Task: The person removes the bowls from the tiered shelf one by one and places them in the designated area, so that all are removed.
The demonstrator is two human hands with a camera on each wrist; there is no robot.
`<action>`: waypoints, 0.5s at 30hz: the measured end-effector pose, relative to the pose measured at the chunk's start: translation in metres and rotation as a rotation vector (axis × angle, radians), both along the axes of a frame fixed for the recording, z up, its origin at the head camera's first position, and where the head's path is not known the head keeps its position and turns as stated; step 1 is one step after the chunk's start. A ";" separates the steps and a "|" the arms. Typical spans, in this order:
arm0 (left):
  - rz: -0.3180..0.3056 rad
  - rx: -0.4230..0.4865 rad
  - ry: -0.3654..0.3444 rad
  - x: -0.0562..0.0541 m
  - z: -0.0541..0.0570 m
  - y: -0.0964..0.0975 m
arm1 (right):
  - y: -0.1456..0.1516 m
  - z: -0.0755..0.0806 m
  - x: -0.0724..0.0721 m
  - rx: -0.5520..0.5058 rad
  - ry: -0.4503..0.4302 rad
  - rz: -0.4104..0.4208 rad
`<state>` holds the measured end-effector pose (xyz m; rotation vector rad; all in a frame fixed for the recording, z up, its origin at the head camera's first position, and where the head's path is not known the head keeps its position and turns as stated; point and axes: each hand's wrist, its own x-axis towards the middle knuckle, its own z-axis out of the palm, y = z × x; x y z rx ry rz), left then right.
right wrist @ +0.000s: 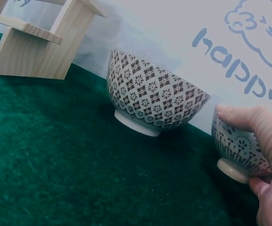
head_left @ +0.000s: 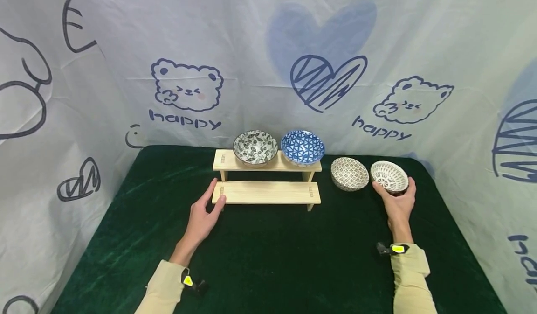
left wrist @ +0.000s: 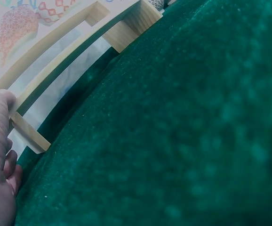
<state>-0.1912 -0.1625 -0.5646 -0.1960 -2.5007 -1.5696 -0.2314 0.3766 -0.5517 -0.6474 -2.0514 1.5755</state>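
In the head view, my left hand (head_left: 202, 218) holds the left end of the two-step wooden stand (head_left: 268, 192), thumb at the front of the lower board and index finger towards its back corner. The left wrist view shows the thumb against that board end. On the right, my right hand (head_left: 398, 206) grips a white bowl with dark line patterning (head_left: 389, 176), thumb at the near rim and fingers round its right side. The right wrist view shows fingertips low by the bowl's foot (right wrist: 232, 170). Just left of it sits a brown-and-white lattice bowl (head_left: 349, 174), untouched.
A black-and-white leaf-patterned bowl (head_left: 255, 148) and a blue-and-white geometric bowl (head_left: 303, 147) stand on the upper board. Dark green cloth (head_left: 293, 253) covers the table. A pale printed curtain (head_left: 251, 38) hangs behind and along both sides.
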 end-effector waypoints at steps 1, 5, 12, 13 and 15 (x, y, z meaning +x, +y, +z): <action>-0.003 -0.002 0.000 0.000 0.000 0.000 | 0.001 0.000 0.000 -0.006 0.006 0.000; -0.001 0.001 0.005 0.000 0.002 0.000 | 0.002 0.003 -0.002 -0.024 0.010 0.021; 0.003 -0.011 0.008 0.000 0.002 -0.001 | 0.005 0.011 -0.001 0.022 -0.103 0.072; 0.001 -0.010 0.008 0.000 0.002 -0.001 | 0.005 0.013 -0.001 0.029 -0.113 0.076; 0.000 -0.007 0.012 -0.001 0.002 -0.001 | 0.005 0.017 -0.001 0.045 -0.116 0.079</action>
